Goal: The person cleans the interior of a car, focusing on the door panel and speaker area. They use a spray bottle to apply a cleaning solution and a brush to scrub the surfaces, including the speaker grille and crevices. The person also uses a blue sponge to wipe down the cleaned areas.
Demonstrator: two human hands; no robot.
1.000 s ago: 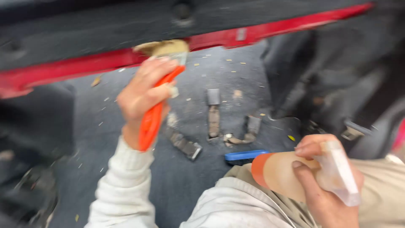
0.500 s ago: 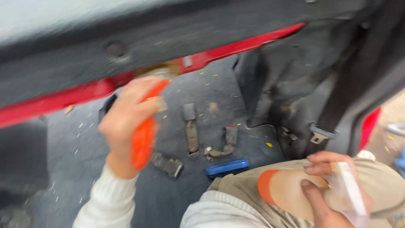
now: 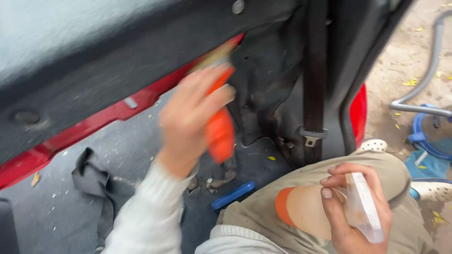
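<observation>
My left hand (image 3: 188, 117) grips an orange-handled brush (image 3: 219, 127), blurred by motion, with its bristle end up against the red sill (image 3: 117, 109) of a stripped car interior, next to dark carpet lining (image 3: 263, 80). My right hand (image 3: 351, 207) rests on my knee and holds a clear plastic spray bottle (image 3: 362, 207). I wear a pale long sleeve and khaki trousers with an orange knee patch (image 3: 282, 206).
The grey car floor (image 3: 66, 207) carries a dark rag (image 3: 94, 181), a blue flat tool (image 3: 233, 195), metal brackets and scattered debris. A black seat belt with buckle (image 3: 313, 134) hangs at the pillar. Outside lie sandy ground, a grey hose (image 3: 423, 80) and a blue object (image 3: 431, 136).
My left hand and the brush have swept right along the red sill toward the pillar. The view has swung right, bringing in the seat belt and the ground outside. My right hand keeps the bottle.
</observation>
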